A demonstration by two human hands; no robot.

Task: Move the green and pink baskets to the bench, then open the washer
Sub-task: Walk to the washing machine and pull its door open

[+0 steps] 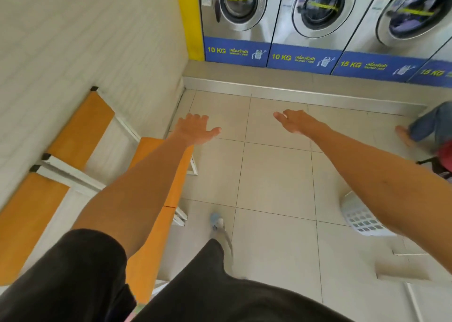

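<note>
Both my arms stretch forward over the tiled floor. My left hand (197, 130) is open with fingers spread, holding nothing, just past the end of the orange bench (80, 130) along the left wall. My right hand (297, 122) is open too, empty, over bare tiles. A row of steel front-loading washers stands at the far wall; the leftmost 10 KG washer (241, 3) has its round door closed. A small green and pink patch (135, 310) shows at the bottom edge by my body; I cannot tell what it is.
A white laundry basket (362, 220) lies on the floor under my right forearm. Another person's foot and jeans (425, 128) are at the right edge. A raised metal step (293, 90) runs below the washers. My shoe (217, 223) is on the tiles.
</note>
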